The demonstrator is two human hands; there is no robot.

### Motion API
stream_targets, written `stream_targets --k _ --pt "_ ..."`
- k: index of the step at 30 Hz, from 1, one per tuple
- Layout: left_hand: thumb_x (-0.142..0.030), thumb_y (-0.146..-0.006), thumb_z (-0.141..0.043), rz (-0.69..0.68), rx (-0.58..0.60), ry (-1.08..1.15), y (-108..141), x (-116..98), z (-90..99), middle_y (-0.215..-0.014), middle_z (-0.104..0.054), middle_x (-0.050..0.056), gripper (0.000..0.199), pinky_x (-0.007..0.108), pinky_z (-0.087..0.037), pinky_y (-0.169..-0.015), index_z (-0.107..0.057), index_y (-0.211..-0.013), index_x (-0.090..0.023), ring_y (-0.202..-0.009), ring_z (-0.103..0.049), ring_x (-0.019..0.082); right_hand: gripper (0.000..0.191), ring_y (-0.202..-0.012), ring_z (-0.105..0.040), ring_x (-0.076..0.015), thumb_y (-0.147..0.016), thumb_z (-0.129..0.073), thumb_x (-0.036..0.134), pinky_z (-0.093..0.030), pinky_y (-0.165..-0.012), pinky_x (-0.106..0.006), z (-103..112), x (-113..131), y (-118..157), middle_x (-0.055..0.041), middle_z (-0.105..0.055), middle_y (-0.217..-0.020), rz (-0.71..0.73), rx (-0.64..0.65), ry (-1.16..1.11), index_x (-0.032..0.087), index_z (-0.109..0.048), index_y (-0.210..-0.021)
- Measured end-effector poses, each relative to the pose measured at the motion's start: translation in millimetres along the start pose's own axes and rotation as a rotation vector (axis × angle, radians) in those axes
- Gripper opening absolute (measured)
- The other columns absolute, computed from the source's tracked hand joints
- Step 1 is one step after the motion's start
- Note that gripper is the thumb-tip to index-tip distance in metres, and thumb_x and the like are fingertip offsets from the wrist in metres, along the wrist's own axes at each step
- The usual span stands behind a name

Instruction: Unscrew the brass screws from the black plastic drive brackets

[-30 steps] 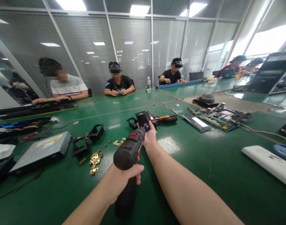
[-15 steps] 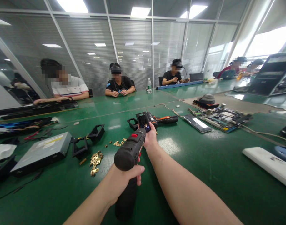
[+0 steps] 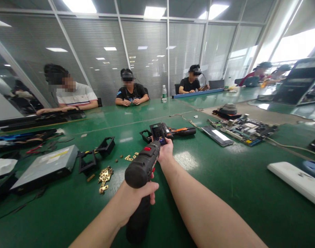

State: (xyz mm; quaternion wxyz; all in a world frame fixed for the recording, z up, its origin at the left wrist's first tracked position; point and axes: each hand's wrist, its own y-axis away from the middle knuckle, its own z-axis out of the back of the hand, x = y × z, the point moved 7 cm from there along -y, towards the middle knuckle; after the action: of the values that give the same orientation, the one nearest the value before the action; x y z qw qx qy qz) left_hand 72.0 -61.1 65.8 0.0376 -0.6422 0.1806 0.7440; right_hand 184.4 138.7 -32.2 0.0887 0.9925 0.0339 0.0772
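My left hand (image 3: 134, 198) is wrapped round the grip of a black cordless drill (image 3: 142, 165) with a red switch on top. The drill points away from me, its chuck right up against a black plastic frame (image 3: 156, 131). My right hand (image 3: 166, 150) grips this frame from the right and below, its fingers partly hidden. Inside the frame a small brass-coloured part shows; the bit's tip cannot be made out. Left of the drill lie a pile of brass brackets (image 3: 105, 175) and a few loose ones (image 3: 129, 157).
Another drill with orange trim (image 3: 183, 131) lies just beyond my right hand. Black frames (image 3: 105, 146) and a metal disc drive (image 3: 47, 167) are at left. A phone (image 3: 217, 136), circuit board (image 3: 247, 129) and white case (image 3: 295, 181) lie at right. Several people sit across the table.
Both hands keep their grips, and the drill stays against the frame with only a very slight shift to the left at its rear end.
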Motion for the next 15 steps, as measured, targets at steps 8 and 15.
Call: stream_targets --k 8,15 --pt "-0.037 -0.072 -0.075 -0.007 -0.029 -0.027 -4.0 8.1 1.6 -0.054 -0.067 0.001 0.023 0.037 -0.046 -0.071 -0.067 -0.085 -0.02 -0.057 -0.061 0.022 0.034 -0.094 -0.071 -0.0199 -0.105 -0.065 0.042 -0.063 -0.081 -0.037 -2.2 1.1 0.7 -0.0085 -0.07 -0.117 0.016 0.008 0.008 0.015 -0.066 -0.125" --pt "-0.037 -0.072 -0.075 -0.021 -0.029 -0.053 -3.1 5.0 -0.5 -0.054 -0.067 0.0 0.022 0.037 -0.046 -0.073 -0.066 -0.084 -0.021 -0.058 -0.061 0.022 0.034 -0.094 -0.071 -0.0201 -0.105 -0.065 0.043 -0.063 -0.081 -0.038 -4.8 -0.9 4.1 -0.0085 -0.07 -0.117 -0.001 0.027 0.018 0.015 -0.066 -0.125"
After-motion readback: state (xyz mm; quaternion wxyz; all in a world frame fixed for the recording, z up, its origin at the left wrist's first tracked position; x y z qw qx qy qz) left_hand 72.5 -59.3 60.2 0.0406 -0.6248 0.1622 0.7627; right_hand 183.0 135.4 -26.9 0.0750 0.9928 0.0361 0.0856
